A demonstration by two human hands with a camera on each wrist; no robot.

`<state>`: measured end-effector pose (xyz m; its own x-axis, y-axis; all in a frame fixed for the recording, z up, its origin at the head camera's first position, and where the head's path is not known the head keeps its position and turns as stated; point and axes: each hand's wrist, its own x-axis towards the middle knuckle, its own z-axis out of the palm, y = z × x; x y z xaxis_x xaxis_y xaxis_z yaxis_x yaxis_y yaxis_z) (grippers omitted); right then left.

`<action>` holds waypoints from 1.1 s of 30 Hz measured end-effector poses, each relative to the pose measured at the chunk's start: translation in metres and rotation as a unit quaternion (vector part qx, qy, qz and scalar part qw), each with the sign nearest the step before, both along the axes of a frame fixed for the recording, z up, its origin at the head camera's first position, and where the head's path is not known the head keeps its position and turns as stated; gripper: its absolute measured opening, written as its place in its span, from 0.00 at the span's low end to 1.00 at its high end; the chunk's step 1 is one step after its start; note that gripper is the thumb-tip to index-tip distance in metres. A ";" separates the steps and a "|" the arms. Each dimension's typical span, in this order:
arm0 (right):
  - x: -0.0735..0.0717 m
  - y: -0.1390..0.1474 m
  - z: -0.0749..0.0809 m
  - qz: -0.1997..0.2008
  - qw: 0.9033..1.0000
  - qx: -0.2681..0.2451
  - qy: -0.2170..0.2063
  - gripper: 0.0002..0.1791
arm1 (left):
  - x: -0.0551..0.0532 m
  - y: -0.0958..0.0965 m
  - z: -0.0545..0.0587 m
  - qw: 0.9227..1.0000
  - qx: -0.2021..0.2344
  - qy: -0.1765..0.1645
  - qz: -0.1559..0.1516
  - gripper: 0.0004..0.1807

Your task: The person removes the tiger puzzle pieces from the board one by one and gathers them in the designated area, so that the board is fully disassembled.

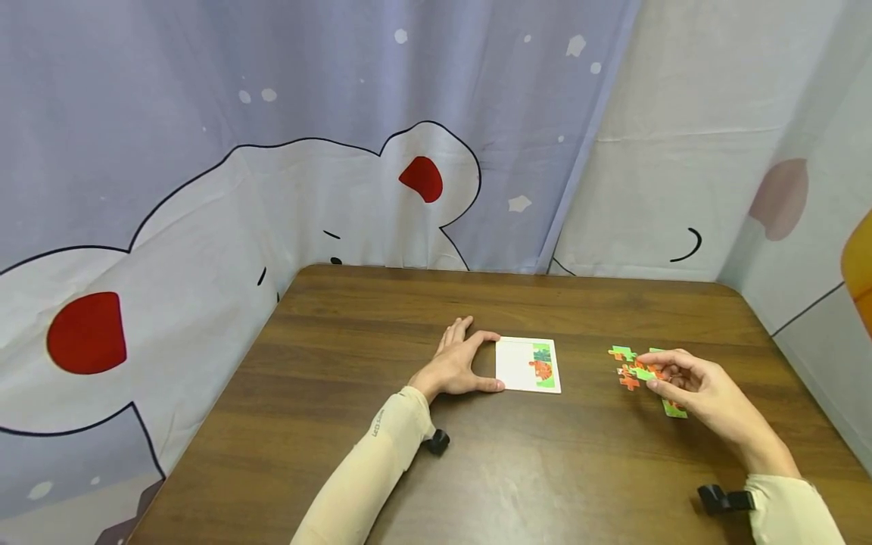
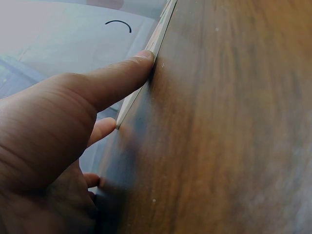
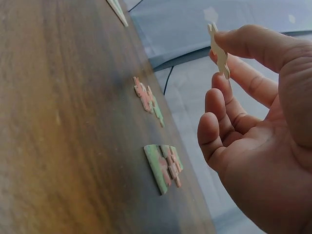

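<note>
My left hand [image 1: 458, 367] holds the left edge of a white, square puzzle board [image 1: 514, 363], with the thumb at its near corner and the index finger at its far corner. Along the board's right side lie fitted pieces [image 1: 543, 371] in green, teal and orange-red. To the right, my right hand [image 1: 715, 397] pinches a puzzle piece [image 3: 220, 54] between thumb and fingers, raised above the table. The right wrist view shows this piece edge-on, its pale wood side showing. Loose green and orange pieces [image 3: 147, 100] lie beneath and beside that hand, partly hidden by it in the head view.
The brown wooden table [image 1: 572, 469] carries the board and the pieces. Another group of pieces [image 3: 163, 165] lies flat on it. A patterned curtain [image 1: 327, 204] hangs behind the far edge and along both sides. Each wrist wears a small black camera [image 1: 438, 441].
</note>
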<state>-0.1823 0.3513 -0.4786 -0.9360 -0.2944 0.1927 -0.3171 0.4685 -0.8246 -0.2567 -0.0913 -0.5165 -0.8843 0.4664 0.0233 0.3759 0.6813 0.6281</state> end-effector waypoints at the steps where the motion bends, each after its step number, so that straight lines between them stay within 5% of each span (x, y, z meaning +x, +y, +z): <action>1: 0.000 0.000 -0.001 0.002 1.000 -0.001 0.000 0.21 | -0.002 0.000 -0.004 1.000 -0.001 0.004 0.001 0.48; 6: 0.000 -0.001 -0.005 0.017 1.000 0.016 0.010 0.20 | -0.011 0.000 -0.016 1.000 -0.003 0.012 0.003 0.49; 20: -0.001 0.000 -0.017 0.036 0.996 0.073 0.048 0.20 | -0.005 0.000 -0.008 1.000 0.006 -0.003 0.001 0.49; 33: -0.002 -0.003 -0.021 0.048 0.986 0.120 0.104 0.21 | -0.009 0.001 -0.017 1.000 0.004 0.005 0.007 0.48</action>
<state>-0.1844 0.3488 -0.4994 -0.8491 -0.4408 0.2911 -0.5201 0.6013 -0.6065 -0.2656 -0.0908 -0.5333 -0.8902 0.4543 0.0355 0.3729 0.6815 0.6297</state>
